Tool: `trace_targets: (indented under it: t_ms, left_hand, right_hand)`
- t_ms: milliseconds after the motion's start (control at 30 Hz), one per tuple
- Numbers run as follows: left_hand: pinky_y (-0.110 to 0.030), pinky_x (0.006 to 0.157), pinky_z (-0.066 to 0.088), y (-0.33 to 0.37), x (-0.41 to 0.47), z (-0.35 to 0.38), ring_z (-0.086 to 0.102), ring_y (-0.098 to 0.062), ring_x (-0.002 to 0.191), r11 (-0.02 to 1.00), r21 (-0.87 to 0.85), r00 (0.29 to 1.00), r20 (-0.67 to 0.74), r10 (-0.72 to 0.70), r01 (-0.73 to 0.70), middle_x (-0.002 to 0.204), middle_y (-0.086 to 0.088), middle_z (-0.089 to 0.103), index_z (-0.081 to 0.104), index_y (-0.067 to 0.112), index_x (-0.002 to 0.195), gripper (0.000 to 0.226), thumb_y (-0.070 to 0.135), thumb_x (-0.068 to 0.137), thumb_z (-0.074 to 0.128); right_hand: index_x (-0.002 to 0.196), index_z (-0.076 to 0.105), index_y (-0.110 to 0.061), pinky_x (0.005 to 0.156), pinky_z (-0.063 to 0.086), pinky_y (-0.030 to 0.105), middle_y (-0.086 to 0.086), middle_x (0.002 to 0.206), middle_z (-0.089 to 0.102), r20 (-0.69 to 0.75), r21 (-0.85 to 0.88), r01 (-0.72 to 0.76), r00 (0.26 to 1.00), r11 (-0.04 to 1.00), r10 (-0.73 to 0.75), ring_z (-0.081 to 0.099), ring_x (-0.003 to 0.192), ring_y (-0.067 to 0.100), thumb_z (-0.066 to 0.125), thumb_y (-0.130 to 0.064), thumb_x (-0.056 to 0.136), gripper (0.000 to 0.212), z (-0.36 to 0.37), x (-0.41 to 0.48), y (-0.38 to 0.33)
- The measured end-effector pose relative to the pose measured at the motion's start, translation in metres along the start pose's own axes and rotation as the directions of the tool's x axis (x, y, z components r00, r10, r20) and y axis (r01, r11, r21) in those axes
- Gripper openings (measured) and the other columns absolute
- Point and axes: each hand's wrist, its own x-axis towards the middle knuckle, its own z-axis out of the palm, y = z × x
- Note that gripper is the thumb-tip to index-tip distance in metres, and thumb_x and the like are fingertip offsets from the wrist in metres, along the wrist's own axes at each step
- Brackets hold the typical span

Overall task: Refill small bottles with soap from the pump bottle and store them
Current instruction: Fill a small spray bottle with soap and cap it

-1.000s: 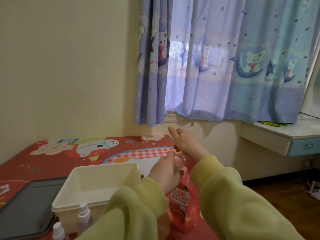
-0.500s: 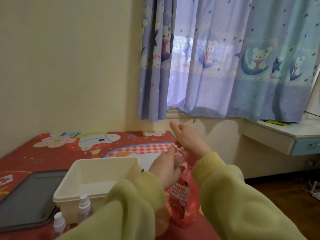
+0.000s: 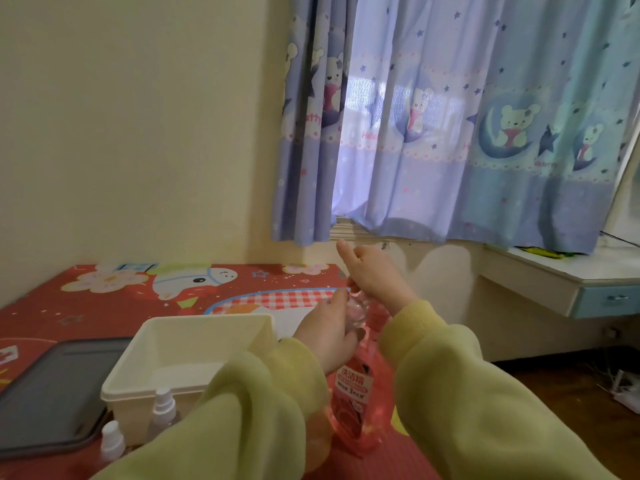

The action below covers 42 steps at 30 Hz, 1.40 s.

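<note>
A pink pump bottle (image 3: 356, 403) of soap stands on the red table near its front right. My left hand (image 3: 325, 337) grips a small clear bottle (image 3: 356, 311) held up against the pump's spout. My right hand (image 3: 375, 278) sits on top of the pump head with its fingers curled down over it and the index finger sticking up; the pump head itself is hidden under the hand. Two small white-capped spray bottles (image 3: 162, 407) (image 3: 112, 441) stand at the front left.
A white plastic bin (image 3: 194, 355) stands left of the pump bottle, with a grey tray (image 3: 52, 393) further left. The patterned red table (image 3: 104, 299) runs to the wall. A curtain hangs behind, and a white shelf with a blue drawer (image 3: 588, 289) sits at the right.
Both hands stay at the pump and the small bottle. The view has shifted a little, with the hands sitting slightly lower and to the right in it.
</note>
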Motion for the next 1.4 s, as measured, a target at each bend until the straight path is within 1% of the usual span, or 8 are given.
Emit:
trace_targets:
  t_ms: [167, 300, 533, 733, 867, 1033, 1200, 1400]
  left_hand:
    - [-0.041, 0.086, 0.048, -0.005, -0.002, 0.006, 0.058, -0.029, 0.100, 1.000, 0.011, 1.000, 0.016, -0.023, 0.023, 0.114, -0.012, 0.056, 0.040, 0.011, 0.118, 0.036, 0.025, 0.088, 0.054]
    - [-0.035, 0.083, 0.047, -0.002, -0.002, 0.000, 0.058, -0.028, 0.103, 1.000, 0.006, 0.998, 0.047, -0.028, 0.028, 0.116, -0.012, 0.058, 0.040, 0.011, 0.118, 0.036, 0.024, 0.087, 0.055]
    - [-0.028, 0.073, 0.039, 0.002, 0.000, -0.007, 0.057, -0.029, 0.100, 1.000, 0.017, 1.000, 0.004, 0.018, -0.018, 0.111, -0.013, 0.059, 0.040, 0.009, 0.116, 0.033, 0.020, 0.088, 0.054]
    - [-0.035, 0.082, 0.047, -0.005, -0.003, 0.007, 0.057, -0.028, 0.097, 1.000, -0.011, 1.000, -0.028, 0.013, -0.013, 0.112, -0.012, 0.056, 0.041, 0.011, 0.115, 0.032, 0.023, 0.088, 0.053]
    - [-0.026, 0.082, 0.043, -0.004, -0.005, 0.007, 0.057, -0.023, 0.102, 0.998, -0.056, 0.999, -0.033, 0.013, -0.015, 0.117, -0.008, 0.057, 0.042, 0.012, 0.115, 0.030, 0.021, 0.089, 0.054]
    - [-0.036, 0.087, 0.048, -0.001, -0.003, -0.005, 0.059, -0.025, 0.102, 0.999, -0.036, 0.999, 0.047, -0.003, 0.005, 0.117, -0.009, 0.059, 0.040, 0.011, 0.121, 0.039, 0.023, 0.087, 0.056]
    - [-0.026, 0.076, 0.041, 0.001, -0.003, -0.006, 0.056, -0.020, 0.089, 0.998, -0.049, 0.999, -0.022, 0.048, -0.049, 0.113, -0.008, 0.059, 0.033, 0.014, 0.134, 0.052, 0.021, 0.088, 0.056]
    - [-0.026, 0.077, 0.042, -0.006, -0.004, 0.009, 0.056, -0.020, 0.092, 0.997, -0.063, 0.998, -0.060, 0.036, -0.040, 0.105, -0.001, 0.056, 0.042, 0.013, 0.114, 0.031, 0.020, 0.087, 0.055]
  right_hand:
    - [0.074, 0.057, -0.006, 0.081, 0.050, 0.039, 0.017, 0.083, 0.069, 0.000, -0.001, -0.024, 1.000, 1.000, 0.024, 0.064, 0.083, 0.032, 0.033, -0.053, 0.094, 0.057, 0.004, -0.003, 0.003]
    - [0.087, 0.062, -0.001, 0.080, 0.051, 0.041, 0.017, 0.086, 0.070, 0.068, -0.005, -0.052, 0.996, 0.999, 0.053, 0.065, 0.084, 0.032, 0.034, -0.053, 0.094, 0.059, 0.004, -0.003, 0.000]
    - [0.078, 0.054, -0.008, 0.073, 0.048, 0.035, 0.018, 0.086, 0.070, 0.067, -0.007, -0.023, 0.997, 1.000, 0.024, 0.061, 0.073, 0.027, 0.032, -0.050, 0.095, 0.050, -0.004, 0.002, -0.005]
    - [0.075, 0.055, -0.010, 0.081, 0.050, 0.039, 0.013, 0.085, 0.069, 0.007, -0.043, -0.008, 1.000, 0.999, 0.009, 0.065, 0.084, 0.030, 0.030, -0.055, 0.094, 0.055, 0.005, 0.001, 0.005]
    - [0.082, 0.058, -0.007, 0.081, 0.051, 0.040, 0.014, 0.087, 0.069, 0.035, -0.048, -0.018, 0.999, 0.999, 0.020, 0.064, 0.085, 0.031, 0.030, -0.055, 0.094, 0.057, 0.006, 0.000, 0.003]
    - [0.090, 0.057, -0.005, 0.077, 0.049, 0.037, 0.011, 0.077, 0.064, 0.150, -0.022, -0.078, 0.985, 0.997, 0.080, 0.061, 0.072, 0.027, 0.030, -0.051, 0.096, 0.054, 0.004, 0.001, -0.003]
    - [0.082, 0.054, -0.007, 0.073, 0.047, 0.035, 0.017, 0.083, 0.067, 0.136, -0.013, -0.039, 0.990, 0.999, 0.040, 0.061, 0.075, 0.029, 0.030, -0.049, 0.096, 0.050, 0.000, 0.005, -0.006]
    - [0.078, 0.054, -0.010, 0.079, 0.048, 0.036, 0.017, 0.090, 0.069, 0.076, -0.038, -0.015, 0.997, 0.999, 0.018, 0.064, 0.087, 0.031, 0.029, -0.053, 0.095, 0.052, 0.005, 0.001, 0.004]
